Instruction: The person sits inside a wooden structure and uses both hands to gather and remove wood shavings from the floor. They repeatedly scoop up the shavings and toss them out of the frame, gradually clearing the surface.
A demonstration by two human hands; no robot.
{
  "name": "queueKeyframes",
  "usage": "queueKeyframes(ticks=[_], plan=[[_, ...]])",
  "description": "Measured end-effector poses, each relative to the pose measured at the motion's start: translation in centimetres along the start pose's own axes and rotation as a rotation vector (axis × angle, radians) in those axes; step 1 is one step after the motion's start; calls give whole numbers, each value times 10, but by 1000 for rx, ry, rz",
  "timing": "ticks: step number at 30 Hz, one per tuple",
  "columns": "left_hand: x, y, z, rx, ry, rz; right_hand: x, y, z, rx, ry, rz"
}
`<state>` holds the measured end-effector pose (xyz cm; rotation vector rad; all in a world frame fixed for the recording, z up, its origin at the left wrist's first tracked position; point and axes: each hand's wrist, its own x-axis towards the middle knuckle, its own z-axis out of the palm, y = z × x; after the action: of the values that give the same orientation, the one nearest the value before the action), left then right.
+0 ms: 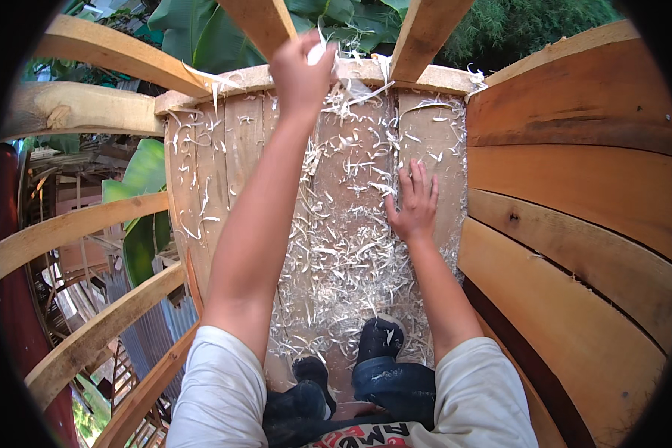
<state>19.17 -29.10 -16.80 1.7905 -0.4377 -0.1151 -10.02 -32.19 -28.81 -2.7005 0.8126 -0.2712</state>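
Outdoors among banana leaves, on a plank floor [224, 164] littered with wood shavings [343, 246], the person's right hand [413, 201] presses flat and unclenched for support while the left hand [300, 66] clutches a tuft of shavings [328, 54] at the far rim.

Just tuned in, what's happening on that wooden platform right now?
A person crouches on a plank deck littered with pale wood shavings. The left hand reaches to the far edge, its fingers closed on a small whitish scrap, probably a shaving. The right hand rests flat and open on the boards among the shavings. Curved wooden ribs stand at the left; a planked wall rises at the right.
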Motion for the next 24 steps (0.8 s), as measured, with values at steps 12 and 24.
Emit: queueKeyframes(ticks=[12,24], plan=[[-184,-86,-81,908,-456,50,0,-1,-3,41,-11,-19],[-310,-70,-208,827,-1095,351,-69,7,-63,-114,-642,-531]])
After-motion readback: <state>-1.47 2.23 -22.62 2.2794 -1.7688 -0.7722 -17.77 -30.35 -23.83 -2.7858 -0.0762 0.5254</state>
